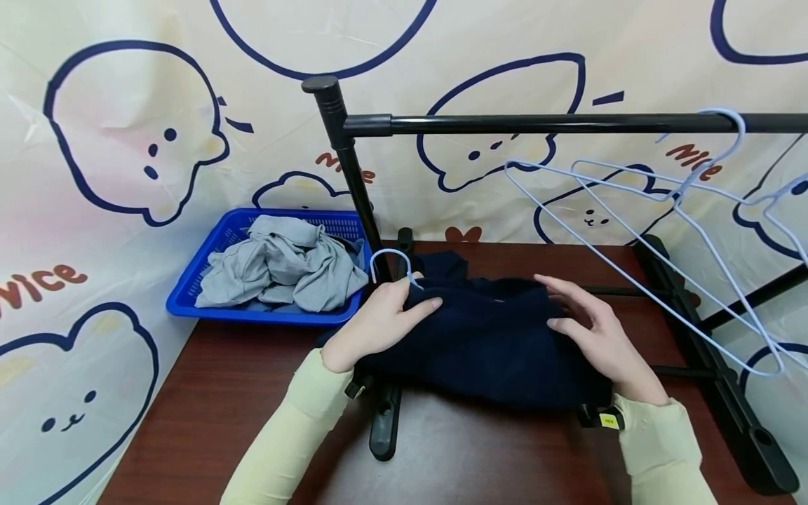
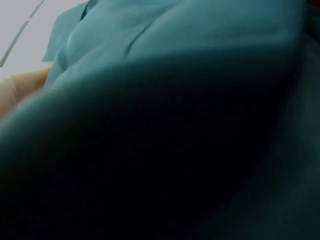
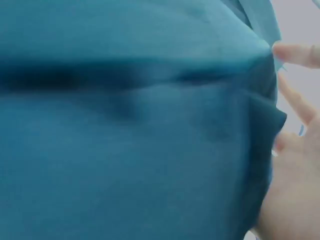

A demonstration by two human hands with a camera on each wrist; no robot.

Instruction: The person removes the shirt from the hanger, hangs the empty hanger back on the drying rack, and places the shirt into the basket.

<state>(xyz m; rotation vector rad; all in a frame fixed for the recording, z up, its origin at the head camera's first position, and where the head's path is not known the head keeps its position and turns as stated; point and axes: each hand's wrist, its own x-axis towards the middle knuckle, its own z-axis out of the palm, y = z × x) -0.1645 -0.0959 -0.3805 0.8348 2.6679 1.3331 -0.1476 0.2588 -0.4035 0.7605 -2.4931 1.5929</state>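
A dark navy garment point(image 1: 486, 344) is held up just above the table, its folds hanging toward the front. At its left end my left hand point(image 1: 372, 326) grips the cloth, thumb on top. The light-blue hook of a hanger point(image 1: 391, 254) rises beside that hand, while the hanger's body is hidden by the cloth. My right hand point(image 1: 602, 337) is at the garment's right end with fingers extended and spread, touching the edge. Close-up cloth point(image 2: 160, 30) fills most of the left wrist view. In the right wrist view, straight fingers point(image 3: 297, 54) meet the cloth's edge.
A blue basket point(image 1: 265, 315) holding crumpled grey clothes point(image 1: 287, 263) stands at the left. Behind the garment rises a black rack with a horizontal rail point(image 1: 536, 124). Light-blue hangers point(image 1: 688, 189) hang from it at the right. The rack's feet point(image 1: 385, 428) stand on the brown table point(image 1: 252, 393).
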